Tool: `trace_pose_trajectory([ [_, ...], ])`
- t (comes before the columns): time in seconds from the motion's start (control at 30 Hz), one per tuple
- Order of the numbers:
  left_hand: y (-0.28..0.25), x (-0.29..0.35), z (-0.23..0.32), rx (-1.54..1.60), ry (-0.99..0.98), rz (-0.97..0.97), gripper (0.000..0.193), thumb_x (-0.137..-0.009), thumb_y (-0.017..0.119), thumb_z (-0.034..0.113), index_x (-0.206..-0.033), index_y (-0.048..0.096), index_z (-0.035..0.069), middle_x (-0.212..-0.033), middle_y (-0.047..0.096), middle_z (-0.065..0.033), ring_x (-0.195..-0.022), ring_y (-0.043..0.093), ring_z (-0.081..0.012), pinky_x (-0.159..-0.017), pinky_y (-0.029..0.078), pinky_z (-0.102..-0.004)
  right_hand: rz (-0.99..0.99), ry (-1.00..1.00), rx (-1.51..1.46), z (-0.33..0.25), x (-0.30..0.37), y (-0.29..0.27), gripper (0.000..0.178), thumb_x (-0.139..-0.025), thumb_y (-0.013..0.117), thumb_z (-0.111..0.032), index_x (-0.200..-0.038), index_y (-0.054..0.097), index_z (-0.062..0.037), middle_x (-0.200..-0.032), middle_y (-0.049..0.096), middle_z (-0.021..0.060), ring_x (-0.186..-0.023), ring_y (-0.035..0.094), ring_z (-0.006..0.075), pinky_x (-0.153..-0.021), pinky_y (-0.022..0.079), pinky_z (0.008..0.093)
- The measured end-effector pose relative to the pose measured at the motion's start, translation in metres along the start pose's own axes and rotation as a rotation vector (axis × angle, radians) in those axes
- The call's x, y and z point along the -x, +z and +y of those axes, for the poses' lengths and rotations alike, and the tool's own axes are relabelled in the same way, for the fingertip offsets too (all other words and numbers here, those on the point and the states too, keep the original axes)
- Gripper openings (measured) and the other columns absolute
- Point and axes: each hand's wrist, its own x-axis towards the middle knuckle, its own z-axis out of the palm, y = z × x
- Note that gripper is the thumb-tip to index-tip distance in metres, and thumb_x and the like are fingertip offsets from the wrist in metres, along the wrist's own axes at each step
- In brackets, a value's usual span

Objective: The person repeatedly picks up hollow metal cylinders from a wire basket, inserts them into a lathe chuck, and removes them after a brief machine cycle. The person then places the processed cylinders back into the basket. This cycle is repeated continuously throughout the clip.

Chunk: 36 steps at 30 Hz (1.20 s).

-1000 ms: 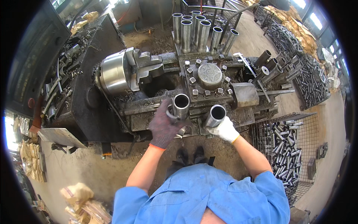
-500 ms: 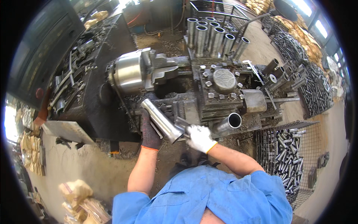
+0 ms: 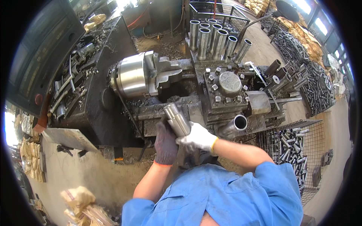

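A shiny steel tube [image 3: 176, 119] slants in front of my body, blurred by motion, its narrower end pointing up and away. My left hand [image 3: 166, 143], in a dark glove with an orange cuff, is closed along its left side. In a white glove, my right hand [image 3: 198, 137] is closed around its lower right part. The tube's lower end is hidden by the gloves. Just to the right of my right hand, a wider steel tube [image 3: 233, 127] leans on the machine's front. Ahead is the lathe's tool post [image 3: 229, 83] with several bolts.
The lathe chuck [image 3: 132, 75] is at the left. Several steel tubes [image 3: 204, 43] stand upright behind the tool post. A caliper [image 3: 257, 74] and several darker tubes [image 3: 281, 77] are to its right. A wire basket [image 3: 313, 152] of small tubes stands at the lower right.
Both hands have shifted, the left one rightward, and the tube has moved right and turned to point more away from me. A flat grey piece by my right hand no longer shows.
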Motion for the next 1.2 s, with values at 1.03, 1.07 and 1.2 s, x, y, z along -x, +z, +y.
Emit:
trace_pose_trajectory([
  [1.03,-0.288,0.131,0.041,0.057,0.329,0.781,0.045,-0.107,0.054,0.059,-0.087,0.059,0.018,-0.074,0.053,0.0012,-0.071,0.054,-0.0237,-0.066,0.043,-0.0439,-0.290,-0.296,1.172,-0.077,-0.223,-0.220,0.075,-0.073,0.086,-0.047,-0.126,0.065,0.0015,-0.116,0.075,0.0249,-0.107,0.073,0.0425,-0.094,0.058,0.0485],
  [1.07,-0.292,0.130,0.051,0.148,0.388,0.606,0.053,-0.107,0.048,0.064,-0.078,0.053,0.020,-0.068,0.048,0.0027,-0.062,0.048,-0.0220,-0.061,0.038,-0.0424,-0.294,-0.379,1.150,-0.077,-0.224,-0.223,0.083,-0.072,0.087,-0.048,-0.133,0.062,0.0015,-0.116,0.076,0.0246,-0.104,0.074,0.0408,-0.092,0.059,0.0478],
  [1.2,-0.278,0.135,0.080,-0.011,0.298,0.722,0.061,-0.106,0.040,0.072,-0.070,0.044,0.023,-0.060,0.037,0.0031,-0.053,0.038,-0.0205,-0.056,0.030,-0.0393,-0.465,-0.003,1.207,-0.076,-0.230,-0.233,0.071,-0.071,0.088,-0.050,-0.120,0.075,-0.0005,-0.110,0.079,0.0218,-0.098,0.075,0.0321,-0.089,0.059,0.0464],
])
